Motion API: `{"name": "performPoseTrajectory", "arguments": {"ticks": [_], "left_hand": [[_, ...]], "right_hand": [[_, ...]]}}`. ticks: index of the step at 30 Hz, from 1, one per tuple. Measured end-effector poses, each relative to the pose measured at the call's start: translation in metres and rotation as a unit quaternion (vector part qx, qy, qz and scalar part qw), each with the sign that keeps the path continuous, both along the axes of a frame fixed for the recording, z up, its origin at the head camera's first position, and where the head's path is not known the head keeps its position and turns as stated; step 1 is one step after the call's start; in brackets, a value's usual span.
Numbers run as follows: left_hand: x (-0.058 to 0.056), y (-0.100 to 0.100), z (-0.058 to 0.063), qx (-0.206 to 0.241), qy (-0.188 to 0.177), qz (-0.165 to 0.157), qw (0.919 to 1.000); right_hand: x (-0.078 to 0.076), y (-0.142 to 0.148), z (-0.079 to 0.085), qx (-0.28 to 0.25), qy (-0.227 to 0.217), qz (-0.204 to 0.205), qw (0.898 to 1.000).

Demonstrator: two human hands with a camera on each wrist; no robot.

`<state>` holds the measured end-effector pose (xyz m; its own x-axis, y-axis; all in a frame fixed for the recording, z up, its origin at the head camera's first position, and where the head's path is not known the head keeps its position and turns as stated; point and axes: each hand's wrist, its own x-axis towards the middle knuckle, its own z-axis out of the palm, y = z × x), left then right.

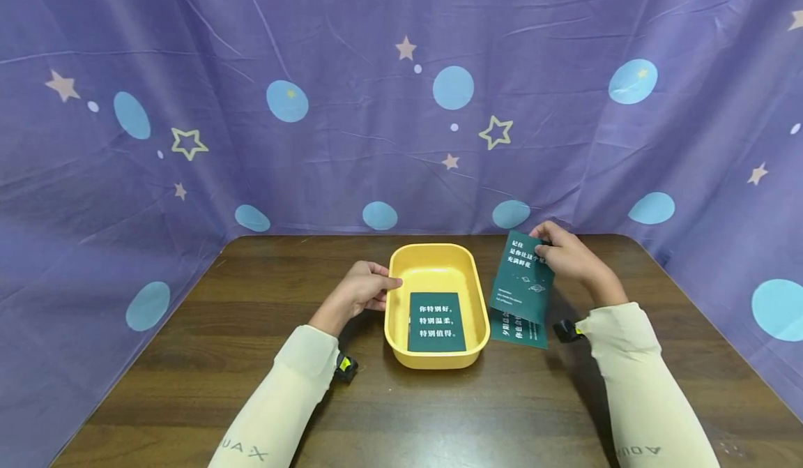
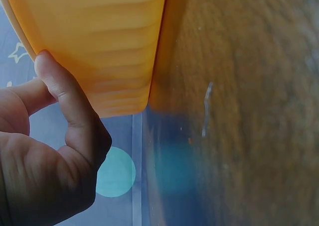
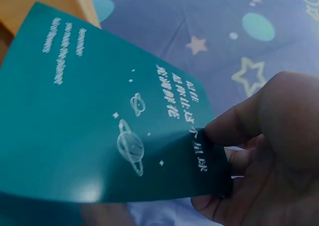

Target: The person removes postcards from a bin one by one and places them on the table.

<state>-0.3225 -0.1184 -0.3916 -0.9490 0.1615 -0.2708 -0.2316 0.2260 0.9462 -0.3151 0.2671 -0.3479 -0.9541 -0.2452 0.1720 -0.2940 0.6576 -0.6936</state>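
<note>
While my left hand (image 1: 362, 288) is gripping the tray (image 1: 436, 361), my right hand (image 1: 566, 253), pinching a card (image 1: 521, 283) only at one end, is risking a slip.

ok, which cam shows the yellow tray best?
Head: the yellow tray fits entirely in frame, inside visible too. Left wrist shows only a cropped side; right wrist, just a piece behind the held green card.

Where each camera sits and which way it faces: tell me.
Head: on the person's head, facing forward and down at the table; left grip, right grip and sleeves show.
Left wrist: on that wrist, facing the yellow tray; left grip shows.
Right wrist: on that wrist, facing the held green card; right grip shows.
Head and right wrist share that card.
</note>
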Motion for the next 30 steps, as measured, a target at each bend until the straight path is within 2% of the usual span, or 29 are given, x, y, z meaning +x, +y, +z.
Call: {"name": "performPoseTrajectory", "arguments": {"ticks": [3,6,10,12,17,23,30], "left_hand": [[0.0,0.0,0.0,-0.002,-0.002,0.001,1.0],[0.0,0.0,0.0,-0.004,-0.003,0.001,1.0],[0.0,0.0,0.0,-0.007,-0.003,0.002,1.0],[0.0,0.0,0.001,-0.007,-0.003,0.002,1.0],[0.0,0.0,0.002,-0.002,-0.005,0.001,1.0],[-0.002,-0.001,0.001,0.003,-0.004,-0.007,1.0],[0.0,0.0,0.001,0.004,-0.007,-0.001,1.0]], "right_hand": [[-0.004,0.001,-0.01,0.013,-0.01,0.01,1.0],[-0.008,0.001,-0.02,0.004,-0.034,0.021,0.999],[-0.009,-0.002,-0.031,-0.048,-0.098,0.03,0.994],[-0.01,-0.003,-0.035,-0.051,-0.116,0.037,0.991],[-0.014,-0.004,-0.04,0.014,-0.122,0.055,0.991],[-0.015,-0.007,-0.044,0.032,-0.161,0.065,0.984],[-0.017,-0.009,-0.049,0.091,-0.141,0.086,0.982]]}}
